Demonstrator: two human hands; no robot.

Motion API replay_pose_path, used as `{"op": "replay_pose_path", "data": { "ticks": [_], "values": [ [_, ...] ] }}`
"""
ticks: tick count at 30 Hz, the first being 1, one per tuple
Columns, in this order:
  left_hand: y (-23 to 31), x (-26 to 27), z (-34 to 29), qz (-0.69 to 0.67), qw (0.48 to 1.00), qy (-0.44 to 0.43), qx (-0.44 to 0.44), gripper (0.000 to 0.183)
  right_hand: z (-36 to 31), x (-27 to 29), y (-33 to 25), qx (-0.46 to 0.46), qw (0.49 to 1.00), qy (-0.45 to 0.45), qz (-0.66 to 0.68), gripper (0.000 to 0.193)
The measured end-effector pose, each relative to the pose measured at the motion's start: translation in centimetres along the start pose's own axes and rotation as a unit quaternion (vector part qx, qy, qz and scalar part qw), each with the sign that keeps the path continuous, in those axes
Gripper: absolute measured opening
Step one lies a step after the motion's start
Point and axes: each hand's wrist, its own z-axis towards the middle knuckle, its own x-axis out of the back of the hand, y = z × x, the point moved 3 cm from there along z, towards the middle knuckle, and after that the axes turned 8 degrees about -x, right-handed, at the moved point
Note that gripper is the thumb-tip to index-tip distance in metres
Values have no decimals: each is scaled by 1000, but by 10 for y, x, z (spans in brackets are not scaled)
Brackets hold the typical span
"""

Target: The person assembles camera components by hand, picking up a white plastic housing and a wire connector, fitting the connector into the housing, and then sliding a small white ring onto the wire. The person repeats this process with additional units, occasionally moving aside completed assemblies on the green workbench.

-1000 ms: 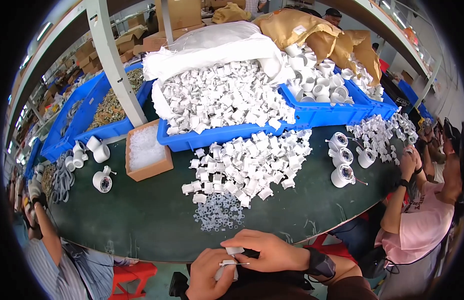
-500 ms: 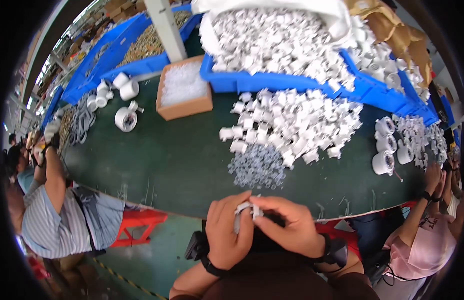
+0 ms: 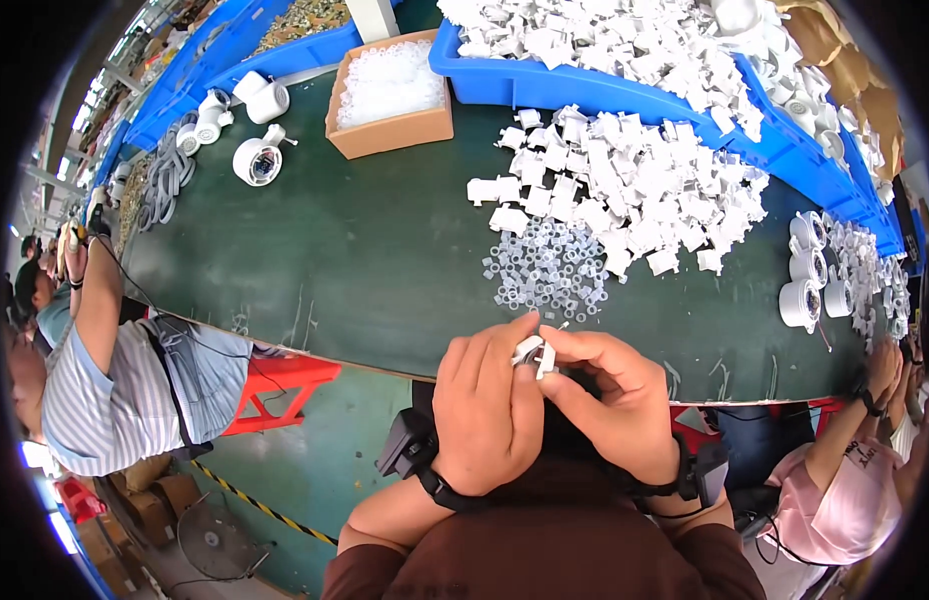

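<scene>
Close in front of me, at the table's near edge, my left hand [image 3: 488,408] is closed around a small white plastic part [image 3: 547,358]. My right hand [image 3: 617,405] pinches the same part from the other side with thumb and fingertips. Fingers cover much of it. Just beyond my hands lies a loose heap of small translucent rings [image 3: 550,268]. Behind and to the right of the rings spreads a pile of white plastic parts [image 3: 645,195], similar in colour to the one I hold.
A blue bin [image 3: 605,90] heaped with white parts stands at the back. Left of it sits a cardboard box [image 3: 390,137] of clear pieces. White round housings [image 3: 257,162] stand at the left, more housings [image 3: 800,303] at the right. Co-workers sit on both sides.
My view has tilted down, so the table's things sit higher in the picture. Both hands stay closed on the white part, which shows at a different angle between the fingers.
</scene>
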Motion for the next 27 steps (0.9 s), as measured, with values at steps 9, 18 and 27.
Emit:
{"op": "replay_pose_path", "data": {
  "ticks": [9, 18, 27],
  "values": [
    [-3, -4, -7, -4, 999, 7, -31, 37, -6, -22, 11, 179, 964, 150, -126, 37],
    [-10, 0, -7, -57, 996, 20, -62, 28, -6, -8, 12, 11, 990, 48, 129, 31],
    [-10, 10, 4, -113, 992, -43, -44, 25, -5, -1, -3, 240, 924, 132, -266, 20]
  ]
}}
